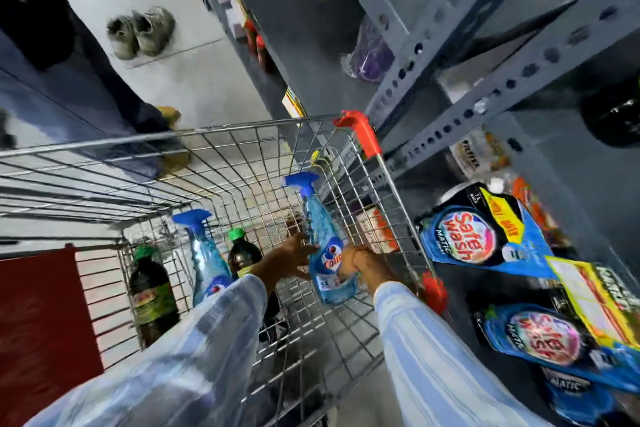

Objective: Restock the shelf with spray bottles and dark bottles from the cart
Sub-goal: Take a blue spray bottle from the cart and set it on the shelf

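Note:
Inside the wire cart (221,135) a blue spray bottle (322,239) with a blue trigger head stands upright near the right wall. My left hand (291,258) and my right hand (363,265) both grip its lower body. A second blue spray bottle (204,256) stands to the left. Two dark bottles with green caps stand in the cart: one (244,253) partly hidden behind my left sleeve, the other (152,291) at the cart's left corner. The grey metal shelf (485,80) rises on the right.
Blue and black detergent pouches (478,239) lie on the shelf's lower level, with yellow price tags (595,298) at the edge. A purple packet (370,55) sits higher up. A pair of shoes (142,31) rests on the floor beyond the cart. A red panel (41,322) is at left.

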A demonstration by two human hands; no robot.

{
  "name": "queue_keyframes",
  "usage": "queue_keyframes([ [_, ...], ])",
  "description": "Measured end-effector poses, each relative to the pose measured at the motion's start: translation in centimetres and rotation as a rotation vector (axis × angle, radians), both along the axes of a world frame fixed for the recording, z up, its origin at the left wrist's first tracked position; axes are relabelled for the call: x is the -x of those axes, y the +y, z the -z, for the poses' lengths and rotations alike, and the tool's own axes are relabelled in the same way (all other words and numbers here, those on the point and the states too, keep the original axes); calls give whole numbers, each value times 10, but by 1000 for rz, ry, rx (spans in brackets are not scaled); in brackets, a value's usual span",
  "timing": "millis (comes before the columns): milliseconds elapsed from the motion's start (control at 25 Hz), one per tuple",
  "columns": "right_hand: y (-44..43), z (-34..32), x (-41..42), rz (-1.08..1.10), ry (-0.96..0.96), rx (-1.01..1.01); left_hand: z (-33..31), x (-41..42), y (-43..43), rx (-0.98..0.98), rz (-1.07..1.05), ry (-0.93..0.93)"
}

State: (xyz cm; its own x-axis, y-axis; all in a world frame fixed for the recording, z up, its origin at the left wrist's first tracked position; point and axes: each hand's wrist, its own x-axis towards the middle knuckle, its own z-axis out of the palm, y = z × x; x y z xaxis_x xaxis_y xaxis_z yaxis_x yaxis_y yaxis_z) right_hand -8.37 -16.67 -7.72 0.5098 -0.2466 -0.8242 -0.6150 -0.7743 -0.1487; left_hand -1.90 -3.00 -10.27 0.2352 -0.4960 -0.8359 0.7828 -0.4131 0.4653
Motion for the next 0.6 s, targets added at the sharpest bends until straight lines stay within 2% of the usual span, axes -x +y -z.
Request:
queue_keyframes([
  [80, 0, -12, -9, 23, -9, -70, 3, 0, 6, 55, -72, 76],
  [120, 1, -16, -4, 47, 60, -103, 1, 1, 9, 72, -86, 80],
  [240, 0, -51, 10, 105, 38, -32, -17, 0, 15, 77, -93, -10],
  [320, -1, -76, 19, 162, -83, -34, -47, -2, 20, 130, -116, -124],
  [360, 0, -89, 21, 261, -106, -111, -66, -3, 21, 155, -124, -188],
  [440, 4, -121, 21, 235, -215, -187, -108, 2, 23, 219, -113, -298],
  [600, 0, -198, 57, 332, -591, -181, -198, 23, 15, 312, -80, -538],
])
